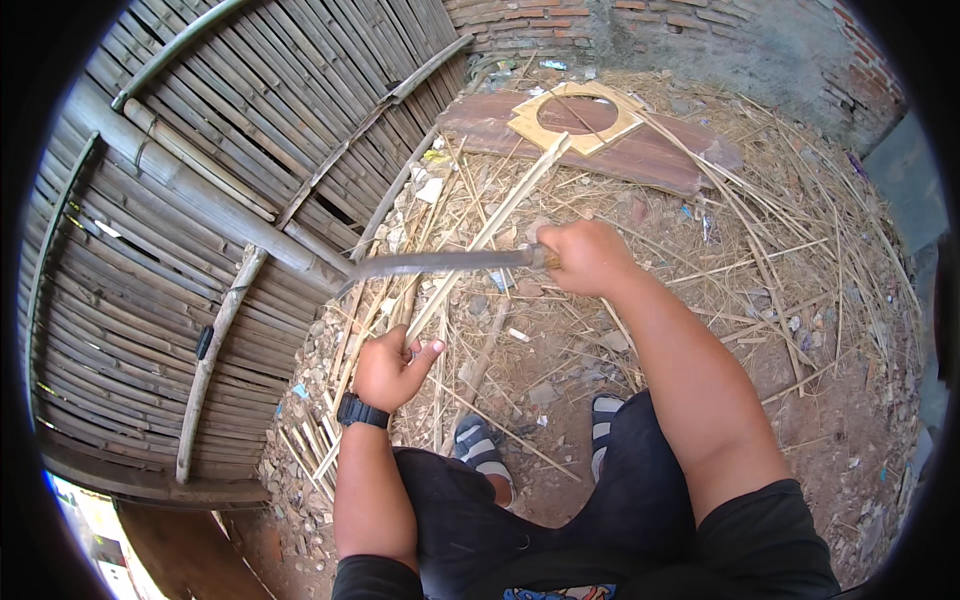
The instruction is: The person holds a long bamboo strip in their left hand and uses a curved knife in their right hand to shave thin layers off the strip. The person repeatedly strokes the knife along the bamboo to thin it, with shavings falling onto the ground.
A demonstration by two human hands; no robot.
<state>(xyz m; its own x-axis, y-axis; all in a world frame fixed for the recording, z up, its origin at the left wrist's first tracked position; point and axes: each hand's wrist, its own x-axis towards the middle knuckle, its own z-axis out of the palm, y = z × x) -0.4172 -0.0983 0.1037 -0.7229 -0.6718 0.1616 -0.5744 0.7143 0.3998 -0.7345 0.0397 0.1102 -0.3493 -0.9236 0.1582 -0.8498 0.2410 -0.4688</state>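
Observation:
My right hand (592,258) is closed around the short handle of a machete (430,262). Its long dark blade points left and crosses over a pale split bamboo strip (515,200); whether the two touch I cannot tell. Low on the left, my left hand (392,368) grips the near end of that strip, thumb stretched along it and the other fingers curled, partly hidden. The strip slants away up and to the right, its far end near a square wooden frame with a round hole (520,125). A black watch (360,411) is on my left wrist.
A bamboo slat wall (170,290) closes off the left side, with a thick bamboo pole (200,190) along it. Brown boards (480,120) lie under the frame before a brick wall (700,35). Thin bamboo strips (770,270) and scraps litter the ground around my sandalled feet (480,447).

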